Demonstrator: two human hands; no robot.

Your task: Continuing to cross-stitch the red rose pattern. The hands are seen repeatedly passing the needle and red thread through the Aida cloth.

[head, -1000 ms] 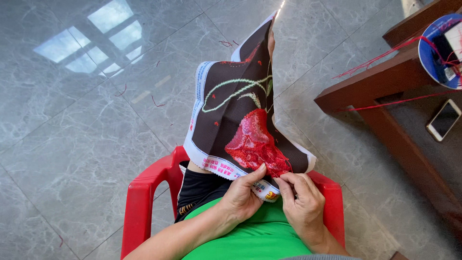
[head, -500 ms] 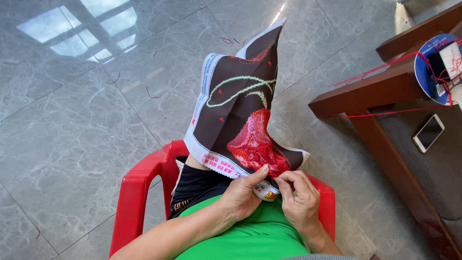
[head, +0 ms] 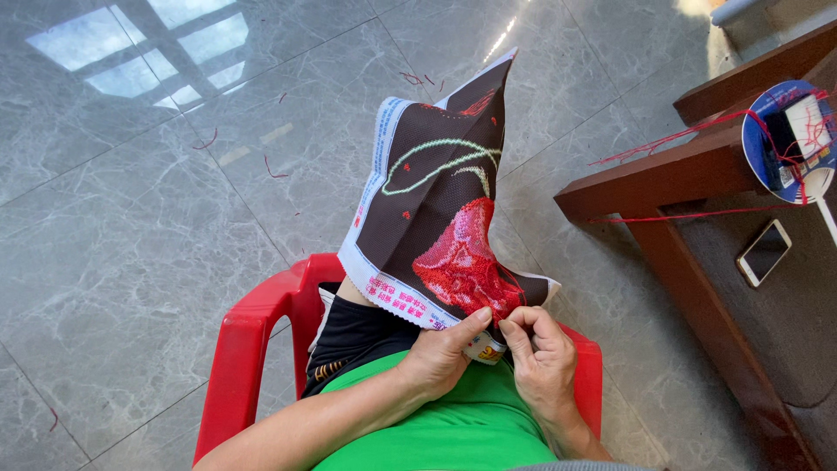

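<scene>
From the head camera I see the cross-stitch cloth (head: pixel 436 201), dark with a white printed border, standing up over my lap and draped across my knee; its red stitched patch (head: pixel 462 266) sits at the lower end, nearest my hands. My left hand (head: pixel 445 353) pinches the lower edge of the cloth, thumb on top, grip closed on the fabric just beside the red patch; my right hand (head: pixel 540 358) meets it at the same edge, fingertips (head: pixel 510 324) pressed narrow against the cloth right of the red patch; I cannot tell whether a needle sits between them. A small pale tag (head: pixel 485 349) shows under the cloth edge, between the two hands. I am seated on a red plastic chair (head: pixel 253 340), which lies below and to the left of the cloth; grey marble floor (head: pixel 131 218) spreads beyond it, with loose red thread scraps. Right of the cloth stands a dark wooden bench (head: pixel 663 174); a round blue thread card (head: pixel 789 139) rests on its arm, red threads (head: pixel 663 144) trailing from it toward the cloth; a phone (head: pixel 765 253) lies on the bench seat below the card.
</scene>
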